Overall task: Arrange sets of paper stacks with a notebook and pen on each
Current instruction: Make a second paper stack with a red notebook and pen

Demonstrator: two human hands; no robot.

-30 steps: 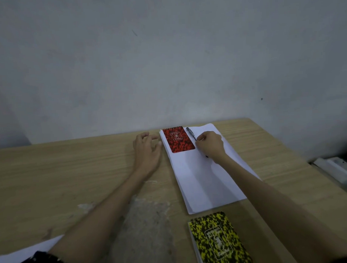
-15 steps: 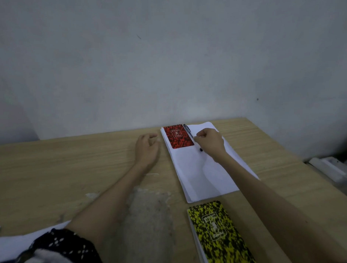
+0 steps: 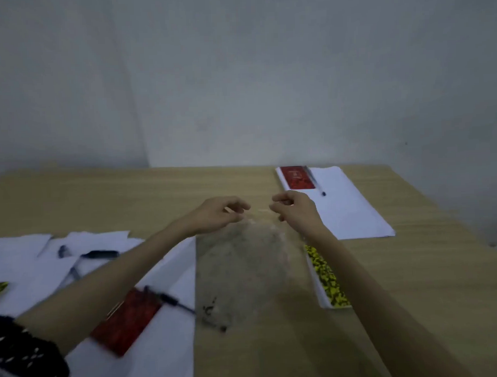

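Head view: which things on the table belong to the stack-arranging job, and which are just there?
Job:
white paper stack at far right
red speckled notebook on it
dark pen beside that notebook
yellow-black speckled notebook
loose white sheets at left

Just there:
worn grey patch on wooden table

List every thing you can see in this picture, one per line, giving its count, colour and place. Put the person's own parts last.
Table: one, light wood, with a worn grey patch at centre.
Paper stack: one, white, far right.
Loose paper sheets: several, white, spread over the left side.
Red notebook on stack: one, at the far end of the paper stack.
Pen on stack: one, dark, beside that notebook.
Red notebook on sheets: one, near left.
Yellow-black notebook: one, right of the worn patch.
Pens on sheets: about four, dark, blurred.
Wall: grey, behind.
Left hand: empty, fingers curled, above table centre.
Right hand: empty, fingers curled, beside it.
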